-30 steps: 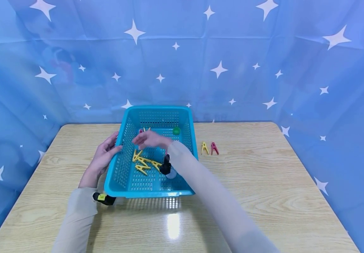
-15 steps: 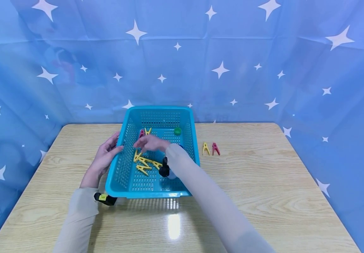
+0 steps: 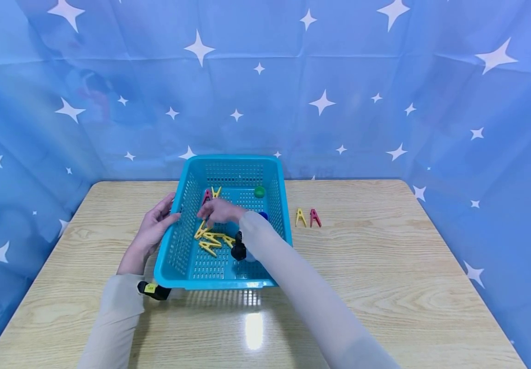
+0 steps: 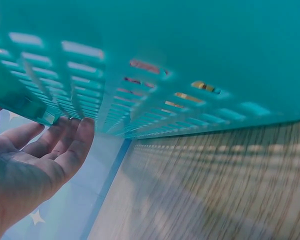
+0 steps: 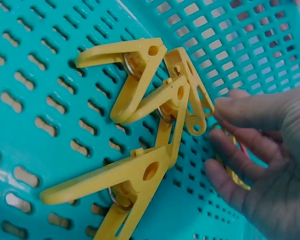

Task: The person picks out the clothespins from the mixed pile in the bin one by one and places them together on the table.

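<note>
Star-printed blue backdrop; my right fingers [image 5: 240, 112], loosely open, hover beside the pegs [image 5: 155, 125] at nine o'clock, left hand [image 3: 155, 228] flat against the basket [image 3: 173, 251].

No legible text anywhere, small yellow label [image 3: 149, 288] on black wrist device, too blurred to read

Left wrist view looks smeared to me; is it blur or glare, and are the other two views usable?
Left wrist view: blur, with the basket wall soft and the tabletop streaked; no glare. Head view: sharp, a bright glare patch on the table in front of the basket, edges bowed by the wide lens. Right wrist view: the yellow clothespins are crisp, and the right hand is only slightly soft.
</note>
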The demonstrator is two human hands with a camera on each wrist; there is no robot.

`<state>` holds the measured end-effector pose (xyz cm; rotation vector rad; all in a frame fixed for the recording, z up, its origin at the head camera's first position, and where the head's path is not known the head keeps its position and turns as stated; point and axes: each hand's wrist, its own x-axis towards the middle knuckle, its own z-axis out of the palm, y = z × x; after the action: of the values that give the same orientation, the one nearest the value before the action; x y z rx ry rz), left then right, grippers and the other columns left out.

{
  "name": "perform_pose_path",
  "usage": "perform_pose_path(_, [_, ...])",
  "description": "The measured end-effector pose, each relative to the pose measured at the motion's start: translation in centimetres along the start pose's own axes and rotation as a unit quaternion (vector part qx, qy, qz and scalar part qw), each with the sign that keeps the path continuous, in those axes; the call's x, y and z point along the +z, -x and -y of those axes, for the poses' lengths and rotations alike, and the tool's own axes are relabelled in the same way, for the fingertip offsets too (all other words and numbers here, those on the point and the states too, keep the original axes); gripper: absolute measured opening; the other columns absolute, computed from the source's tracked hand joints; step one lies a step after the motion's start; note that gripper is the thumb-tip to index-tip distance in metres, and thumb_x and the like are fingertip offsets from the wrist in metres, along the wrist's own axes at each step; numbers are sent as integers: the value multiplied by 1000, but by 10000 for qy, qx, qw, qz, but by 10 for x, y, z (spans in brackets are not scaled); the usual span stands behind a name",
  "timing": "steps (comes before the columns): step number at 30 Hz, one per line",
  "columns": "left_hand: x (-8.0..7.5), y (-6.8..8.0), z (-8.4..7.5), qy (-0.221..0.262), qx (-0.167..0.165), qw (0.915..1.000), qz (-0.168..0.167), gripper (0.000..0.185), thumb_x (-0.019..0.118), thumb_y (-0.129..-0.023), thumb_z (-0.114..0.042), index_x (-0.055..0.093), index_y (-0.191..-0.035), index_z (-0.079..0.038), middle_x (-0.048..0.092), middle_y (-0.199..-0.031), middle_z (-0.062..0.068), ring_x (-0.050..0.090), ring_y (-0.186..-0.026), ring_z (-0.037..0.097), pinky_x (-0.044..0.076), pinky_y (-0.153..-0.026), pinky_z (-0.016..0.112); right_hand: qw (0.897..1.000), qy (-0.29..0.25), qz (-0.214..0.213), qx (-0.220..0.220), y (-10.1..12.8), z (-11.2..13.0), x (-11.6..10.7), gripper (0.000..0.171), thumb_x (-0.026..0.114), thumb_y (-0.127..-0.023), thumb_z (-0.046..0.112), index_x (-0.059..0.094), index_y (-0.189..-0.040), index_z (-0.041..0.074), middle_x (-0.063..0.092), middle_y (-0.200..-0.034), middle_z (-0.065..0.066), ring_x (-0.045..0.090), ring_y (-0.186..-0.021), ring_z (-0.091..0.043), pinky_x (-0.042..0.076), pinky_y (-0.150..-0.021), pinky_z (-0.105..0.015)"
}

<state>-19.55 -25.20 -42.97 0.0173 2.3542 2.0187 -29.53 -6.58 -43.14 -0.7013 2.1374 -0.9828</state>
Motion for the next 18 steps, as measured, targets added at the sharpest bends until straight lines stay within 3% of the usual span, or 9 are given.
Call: perform_pose_path(18, [0,0,1,-4,60,10000,31,62,50,-98,-16,19,-151,-15,32,-147,20,41,-125,40,51,-83,27,9966,794,150,-131,3,-4,1,30,68,-82,-3,66,-111,3,62,-105,-8,57,-94,-17,49,-75,-23])
